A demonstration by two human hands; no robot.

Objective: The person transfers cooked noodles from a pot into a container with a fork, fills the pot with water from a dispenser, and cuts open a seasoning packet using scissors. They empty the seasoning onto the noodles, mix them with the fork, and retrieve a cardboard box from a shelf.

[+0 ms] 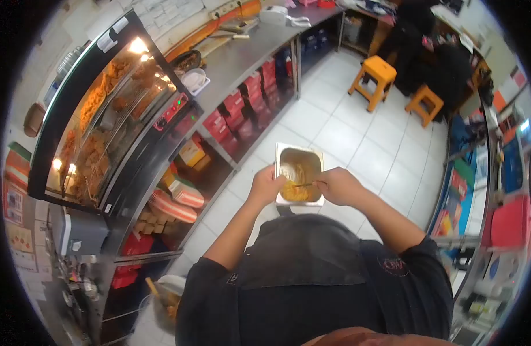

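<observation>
In front of my body I hold a deep rectangular steel food pan, tilted so that its inside faces me. Soft yellow food lies at its near end, with pale smears on the metal behind it. My left hand is closed on the pan's left rim, thumb over the edge. My right hand, at the right rim, is closed around a thin utensil whose tip reaches into the yellow food. Whether it is a spoon or a fork cannot be made out.
A lit display warmer with fried food stands on the left steel counter. Orange stools and people in dark clothes are at the far right. Shelves line the right side. A bucket stands low at left.
</observation>
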